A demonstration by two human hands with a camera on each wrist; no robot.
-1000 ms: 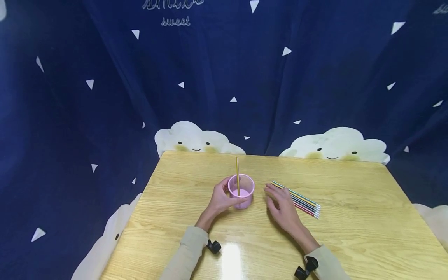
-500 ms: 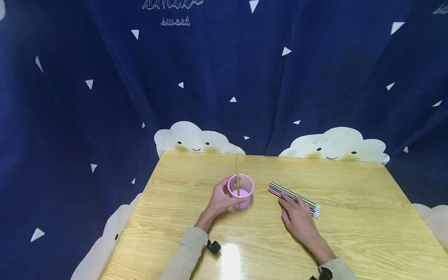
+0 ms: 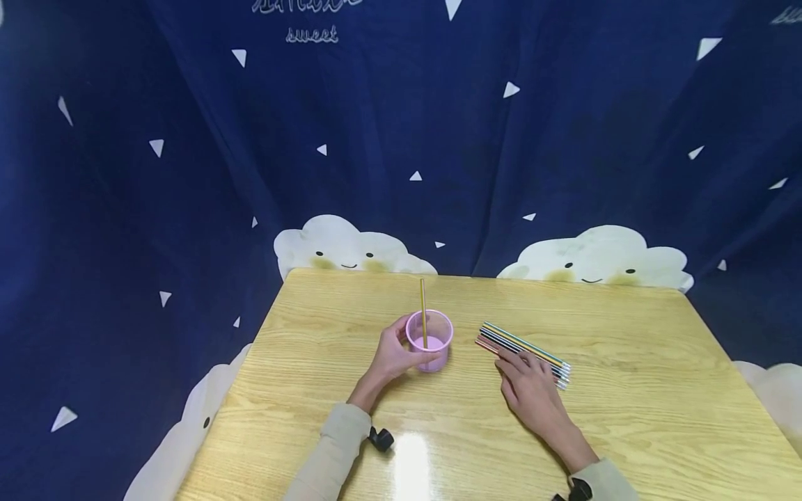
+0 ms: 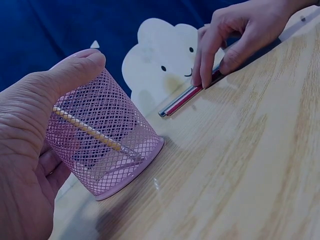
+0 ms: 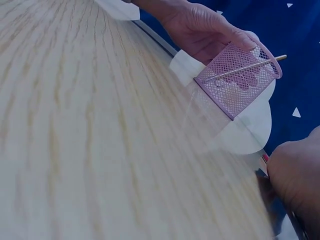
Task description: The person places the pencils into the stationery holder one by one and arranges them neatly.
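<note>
left grip [image 3: 396, 356] is holding cup [image 3: 436, 362] round its wall | right grip [image 3: 531, 393] is touching pencils [image 3: 516, 342], whether pinching one is staying unclear | pencils are lying under its fingers, probably light, stiff, rolling easily; mid-barrel is looking best

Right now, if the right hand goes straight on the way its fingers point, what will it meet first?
Most likely the pencils: the right hand touches them. Beyond their ends, I cannot tell whether its line meets the pink mesh cup or passes beside it.
</note>
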